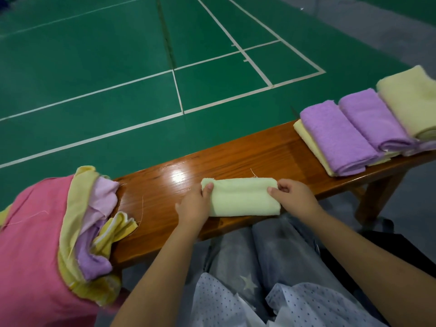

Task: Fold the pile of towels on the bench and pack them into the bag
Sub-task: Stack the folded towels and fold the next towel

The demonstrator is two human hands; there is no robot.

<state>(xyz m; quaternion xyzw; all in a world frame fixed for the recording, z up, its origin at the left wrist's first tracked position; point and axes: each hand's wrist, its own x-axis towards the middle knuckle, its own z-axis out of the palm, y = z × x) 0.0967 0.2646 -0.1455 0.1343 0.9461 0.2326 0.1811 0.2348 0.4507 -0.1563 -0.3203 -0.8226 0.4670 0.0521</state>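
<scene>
Left hand (193, 206): thumb and fingers pinch the left end of the pale green towel (240, 197). Right hand (292, 197): pinches its right end. Location: near edge of the wooden bench (247, 149), mid-length. Risk: lifting by the ends may let the layers slip open; the overhanging unfolded pile (94, 223) at the left end may slide off. Appearance: soft terry, folded into a compact oblong, loose threads.

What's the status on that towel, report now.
Left hand and right hand each pinch an end of the folded green towel on the bench. Unfolded pile at left, folded stack at right. Nothing blocking.
</scene>
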